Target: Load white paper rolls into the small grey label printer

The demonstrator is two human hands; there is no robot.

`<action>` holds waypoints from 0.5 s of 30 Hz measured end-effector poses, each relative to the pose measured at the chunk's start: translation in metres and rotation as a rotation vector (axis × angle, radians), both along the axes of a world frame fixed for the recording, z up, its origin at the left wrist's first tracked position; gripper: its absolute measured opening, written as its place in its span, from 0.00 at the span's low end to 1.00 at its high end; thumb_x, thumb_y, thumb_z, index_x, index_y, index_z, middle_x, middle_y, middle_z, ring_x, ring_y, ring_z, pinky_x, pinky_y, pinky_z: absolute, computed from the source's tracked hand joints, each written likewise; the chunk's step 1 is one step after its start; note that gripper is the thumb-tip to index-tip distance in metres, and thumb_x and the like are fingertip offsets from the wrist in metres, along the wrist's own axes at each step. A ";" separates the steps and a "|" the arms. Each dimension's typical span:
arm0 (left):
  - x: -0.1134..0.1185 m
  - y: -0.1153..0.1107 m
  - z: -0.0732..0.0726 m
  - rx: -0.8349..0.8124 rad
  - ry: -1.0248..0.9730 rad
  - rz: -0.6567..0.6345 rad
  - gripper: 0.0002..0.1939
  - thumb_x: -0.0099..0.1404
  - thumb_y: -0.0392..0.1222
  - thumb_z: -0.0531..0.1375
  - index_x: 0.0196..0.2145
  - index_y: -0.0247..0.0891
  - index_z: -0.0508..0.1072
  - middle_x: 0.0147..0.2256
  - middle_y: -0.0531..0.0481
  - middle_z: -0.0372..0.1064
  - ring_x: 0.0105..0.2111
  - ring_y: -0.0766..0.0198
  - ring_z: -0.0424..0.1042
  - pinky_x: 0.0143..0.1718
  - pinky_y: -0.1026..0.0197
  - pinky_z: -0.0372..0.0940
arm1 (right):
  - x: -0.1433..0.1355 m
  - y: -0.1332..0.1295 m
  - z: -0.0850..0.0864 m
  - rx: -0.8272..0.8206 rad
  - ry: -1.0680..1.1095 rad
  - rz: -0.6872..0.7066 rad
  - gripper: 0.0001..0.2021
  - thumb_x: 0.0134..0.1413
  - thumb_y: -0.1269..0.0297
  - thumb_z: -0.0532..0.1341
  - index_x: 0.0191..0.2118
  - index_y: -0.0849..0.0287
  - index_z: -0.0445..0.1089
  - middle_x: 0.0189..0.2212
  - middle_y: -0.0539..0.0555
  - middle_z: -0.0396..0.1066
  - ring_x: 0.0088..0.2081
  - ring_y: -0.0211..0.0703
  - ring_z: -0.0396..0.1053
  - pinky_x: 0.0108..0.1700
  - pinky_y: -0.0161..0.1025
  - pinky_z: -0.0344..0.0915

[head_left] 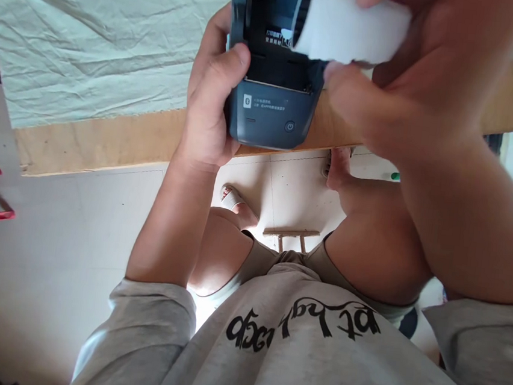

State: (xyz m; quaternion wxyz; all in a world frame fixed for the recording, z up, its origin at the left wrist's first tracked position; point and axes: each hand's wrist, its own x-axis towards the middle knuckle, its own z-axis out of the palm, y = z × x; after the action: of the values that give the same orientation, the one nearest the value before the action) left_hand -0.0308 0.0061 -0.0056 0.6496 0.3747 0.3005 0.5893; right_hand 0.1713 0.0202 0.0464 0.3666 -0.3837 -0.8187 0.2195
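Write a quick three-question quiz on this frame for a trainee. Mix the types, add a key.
1. Which hand holds the printer, and which holds the white roll?
2. True or false: the white roll sits fully inside the printer, with no hand on it.
3. The cloth on the table is:
A. black
B. pale green
C. bright red

Key:
1. The left hand holds the printer; the right hand holds the white roll.
2. False: the right hand grips it, and much of it shows beyond the printer's side.
3. B
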 end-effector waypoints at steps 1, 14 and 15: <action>0.000 -0.002 -0.002 0.003 0.002 0.007 0.27 0.64 0.70 0.46 0.50 0.58 0.72 0.43 0.58 0.75 0.69 0.49 0.44 0.66 0.47 0.51 | -0.001 0.001 -0.002 0.061 -0.064 0.019 0.20 0.56 0.53 0.50 0.48 0.60 0.66 0.43 0.42 0.62 0.46 0.15 0.64 0.53 0.19 0.63; -0.008 0.012 -0.008 0.236 0.234 -0.044 0.25 0.52 0.64 0.67 0.45 0.53 0.76 0.46 0.54 0.75 0.63 0.40 0.60 0.56 0.48 0.65 | -0.018 0.005 -0.002 0.075 -0.377 -0.199 0.26 0.56 0.47 0.49 0.50 0.62 0.66 0.46 0.44 0.64 0.51 0.33 0.61 0.59 0.35 0.58; -0.010 0.014 -0.007 0.243 0.246 -0.081 0.25 0.50 0.62 0.69 0.44 0.53 0.77 0.47 0.55 0.75 0.62 0.41 0.62 0.56 0.48 0.66 | -0.018 0.005 -0.001 0.061 -0.371 -0.209 0.25 0.56 0.48 0.50 0.50 0.61 0.67 0.45 0.45 0.64 0.51 0.33 0.61 0.59 0.36 0.58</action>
State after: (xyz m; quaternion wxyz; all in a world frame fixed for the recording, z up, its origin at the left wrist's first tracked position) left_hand -0.0405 0.0199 -0.0126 0.5810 0.5316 0.2890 0.5443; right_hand 0.1535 0.0252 0.0454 0.2420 -0.4892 -0.8340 0.0812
